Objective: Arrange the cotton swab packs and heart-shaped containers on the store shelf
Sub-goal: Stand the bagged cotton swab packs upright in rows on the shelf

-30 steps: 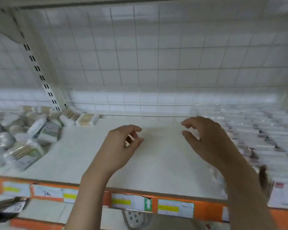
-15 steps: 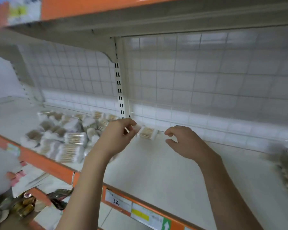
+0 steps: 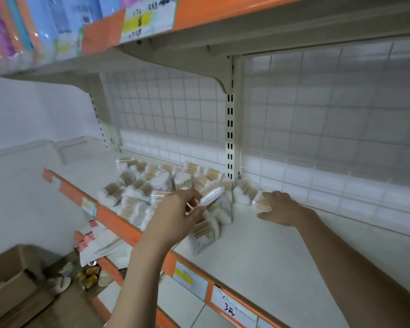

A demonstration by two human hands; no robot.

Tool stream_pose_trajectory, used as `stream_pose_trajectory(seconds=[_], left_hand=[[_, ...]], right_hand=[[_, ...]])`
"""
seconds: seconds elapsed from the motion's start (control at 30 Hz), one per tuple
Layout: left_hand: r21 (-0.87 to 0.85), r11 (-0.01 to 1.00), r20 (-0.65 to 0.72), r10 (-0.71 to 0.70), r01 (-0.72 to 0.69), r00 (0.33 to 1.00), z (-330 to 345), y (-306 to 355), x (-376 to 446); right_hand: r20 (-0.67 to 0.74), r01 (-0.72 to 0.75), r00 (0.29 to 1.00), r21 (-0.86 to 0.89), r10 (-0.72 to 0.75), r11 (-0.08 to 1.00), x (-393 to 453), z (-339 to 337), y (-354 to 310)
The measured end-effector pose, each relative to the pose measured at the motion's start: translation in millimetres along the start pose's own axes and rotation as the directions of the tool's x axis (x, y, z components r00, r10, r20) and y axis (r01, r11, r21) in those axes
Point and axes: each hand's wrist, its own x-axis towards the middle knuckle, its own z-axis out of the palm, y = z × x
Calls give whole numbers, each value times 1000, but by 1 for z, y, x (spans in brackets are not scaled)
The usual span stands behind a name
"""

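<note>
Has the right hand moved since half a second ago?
Yes. The right hand now rests on a swab pack right of the slotted upright; earlier it hovered, touching no pack.

Matt, cream-painted metal store shelf (image 3: 282,252) carries a heap of clear glossy plastic cotton swab packs (image 3: 152,188) — pale wooden sticks and soft white cotton tips show through the film. Behind the heap, a slotted cream metal upright (image 3: 230,138) and a white wire-grid back panel (image 3: 317,110) look smooth and dull. Along the shelf's front edge runs a glossy orange plastic price strip (image 3: 118,221) with paper labels. Below the shelf sits a rough brown cardboard box (image 3: 12,280) — matt and creased.
</note>
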Motion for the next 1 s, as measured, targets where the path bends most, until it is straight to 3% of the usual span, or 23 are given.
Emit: stream_pose_trajectory(seconds=[0.13, 0.27, 0.47, 0.67, 0.83, 0.93, 1.0], left_hand=[[0, 1000, 21, -3, 3, 1000, 7, -6, 6], [25, 1000, 19, -3, 3, 1000, 19, -3, 27], [147, 988, 169, -71, 46, 983, 44, -2, 89], [335, 928, 456, -309, 161, 834, 70, -21, 124], [408, 908, 438, -286, 95, 852, 81, -23, 128], [282, 945, 388, -271, 166, 881, 77, -18, 127], [217, 966, 333, -209, 141, 919, 71, -6, 121]], right_hand=[[-53, -7, 999, -57, 4, 998, 1, 2, -1], [-26, 2, 1000, 21, -1, 1000, -7, -1, -2], [29, 48, 998, 33, -49, 998, -31, -11, 0], [28, 14, 999, 94, -17, 996, -55, -10, 3], [6, 11, 1000, 130, -12, 992, -73, -4, 8], [-11, -13, 1000, 199, 16, 980, -85, -1, 11], [-59, -14, 998, 253, 30, 967, -94, -3, 12]])
